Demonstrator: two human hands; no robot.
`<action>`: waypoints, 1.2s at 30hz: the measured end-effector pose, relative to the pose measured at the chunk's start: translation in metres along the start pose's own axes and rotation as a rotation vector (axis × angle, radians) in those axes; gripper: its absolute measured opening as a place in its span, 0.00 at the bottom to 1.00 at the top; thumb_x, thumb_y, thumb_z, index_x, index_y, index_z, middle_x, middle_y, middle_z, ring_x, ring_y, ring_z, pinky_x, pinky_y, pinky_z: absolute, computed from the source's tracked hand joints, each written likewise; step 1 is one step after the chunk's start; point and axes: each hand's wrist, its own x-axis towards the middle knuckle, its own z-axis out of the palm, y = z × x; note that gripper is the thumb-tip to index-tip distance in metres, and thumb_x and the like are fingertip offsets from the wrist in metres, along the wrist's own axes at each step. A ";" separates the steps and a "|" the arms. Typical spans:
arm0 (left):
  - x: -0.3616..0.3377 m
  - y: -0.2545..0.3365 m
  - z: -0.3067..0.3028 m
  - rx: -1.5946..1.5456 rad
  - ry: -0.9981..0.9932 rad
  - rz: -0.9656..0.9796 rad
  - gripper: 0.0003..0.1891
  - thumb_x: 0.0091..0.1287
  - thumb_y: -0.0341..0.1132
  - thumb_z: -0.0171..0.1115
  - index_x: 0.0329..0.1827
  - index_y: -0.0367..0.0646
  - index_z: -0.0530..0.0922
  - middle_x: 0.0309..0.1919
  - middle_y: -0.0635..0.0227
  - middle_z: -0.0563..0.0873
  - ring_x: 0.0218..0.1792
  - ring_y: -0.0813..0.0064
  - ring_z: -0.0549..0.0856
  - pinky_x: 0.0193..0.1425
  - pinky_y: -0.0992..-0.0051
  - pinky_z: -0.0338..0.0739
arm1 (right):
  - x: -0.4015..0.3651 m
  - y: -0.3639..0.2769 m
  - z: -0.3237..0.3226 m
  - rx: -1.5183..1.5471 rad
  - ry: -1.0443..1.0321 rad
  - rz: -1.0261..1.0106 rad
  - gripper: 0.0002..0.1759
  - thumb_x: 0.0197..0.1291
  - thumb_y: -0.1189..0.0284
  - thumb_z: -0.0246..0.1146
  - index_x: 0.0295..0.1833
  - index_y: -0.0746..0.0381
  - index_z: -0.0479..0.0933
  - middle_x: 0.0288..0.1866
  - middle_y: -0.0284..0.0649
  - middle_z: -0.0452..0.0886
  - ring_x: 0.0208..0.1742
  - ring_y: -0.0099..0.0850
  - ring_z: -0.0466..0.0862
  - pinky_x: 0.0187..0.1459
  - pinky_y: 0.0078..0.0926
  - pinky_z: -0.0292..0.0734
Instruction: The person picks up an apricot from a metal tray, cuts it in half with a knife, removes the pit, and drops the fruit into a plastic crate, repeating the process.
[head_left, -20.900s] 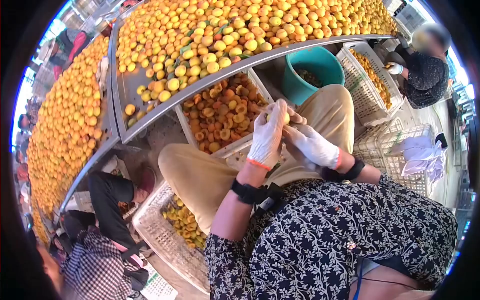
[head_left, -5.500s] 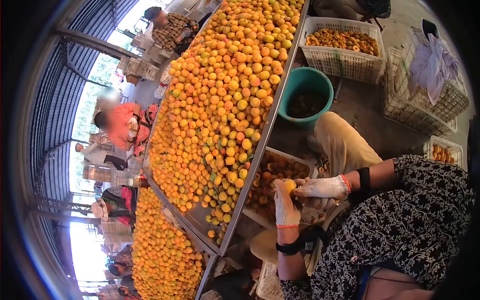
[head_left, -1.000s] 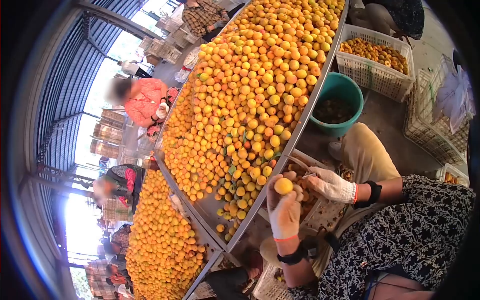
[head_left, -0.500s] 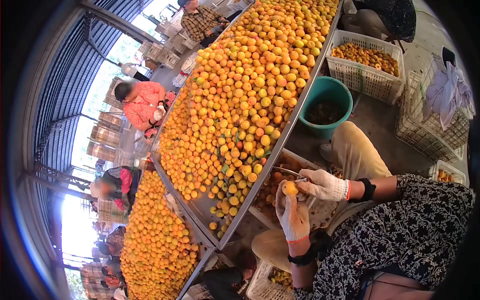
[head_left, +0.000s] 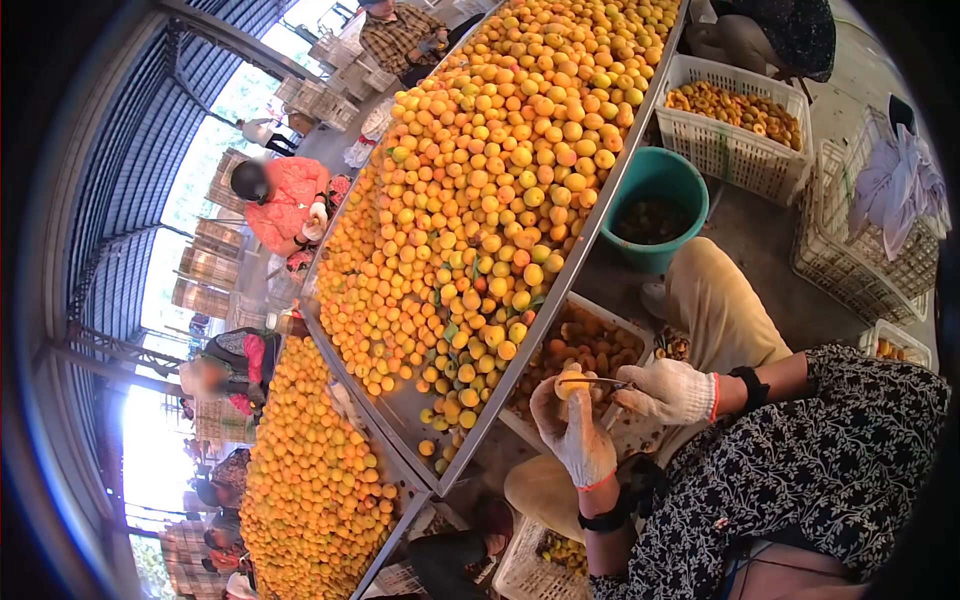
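My left hand [head_left: 578,440], in a white knit glove with an orange cuff, pinches a yellow-orange apricot [head_left: 568,384] at its fingertips. Gloved as well, my right hand [head_left: 665,390] is closed round the handle of a small knife [head_left: 600,380]. The thin, slightly curved blade lies across the apricot in this view. Beneath both hands, a white crate [head_left: 640,345] contains orange-brown apricots, partly covered by my hands.
A metal-edged table [head_left: 560,285] heaped with apricots [head_left: 480,180] runs alongside. A green bucket [head_left: 655,258] stands near my knee. A white basket [head_left: 735,165] holds cut fruit; stacked crates [head_left: 850,250] carry a pale cloth. Other people [head_left: 285,205] sit across the table.
The knife has swung from pointing away above the apricot to lying across it. My right hand has moved slightly away from my left, and my left hand has turned a little.
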 end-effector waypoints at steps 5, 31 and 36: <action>-0.002 -0.001 -0.007 0.189 0.020 0.087 0.16 0.67 0.27 0.64 0.56 0.39 0.71 0.51 0.62 0.81 0.48 0.72 0.82 0.58 0.73 0.77 | 0.009 -0.014 0.002 -0.129 -0.060 0.086 0.22 0.73 0.53 0.48 0.45 0.63 0.70 0.21 0.52 0.76 0.28 0.55 0.81 0.28 0.49 0.73; 0.006 -0.002 0.015 0.277 -0.223 -0.137 0.28 0.81 0.48 0.32 0.62 0.31 0.69 0.59 0.51 0.79 0.60 0.66 0.76 0.65 0.71 0.68 | 0.022 0.023 0.014 0.036 -0.045 0.050 0.25 0.73 0.51 0.51 0.49 0.65 0.75 0.26 0.47 0.79 0.26 0.41 0.81 0.31 0.40 0.77; 0.022 0.007 -0.019 0.230 -0.577 -0.294 0.18 0.76 0.40 0.47 0.60 0.35 0.66 0.57 0.50 0.79 0.57 0.59 0.78 0.65 0.67 0.68 | 0.027 0.004 -0.024 0.746 -0.696 0.644 0.28 0.73 0.44 0.45 0.51 0.57 0.76 0.21 0.30 0.70 0.17 0.21 0.71 0.15 0.20 0.67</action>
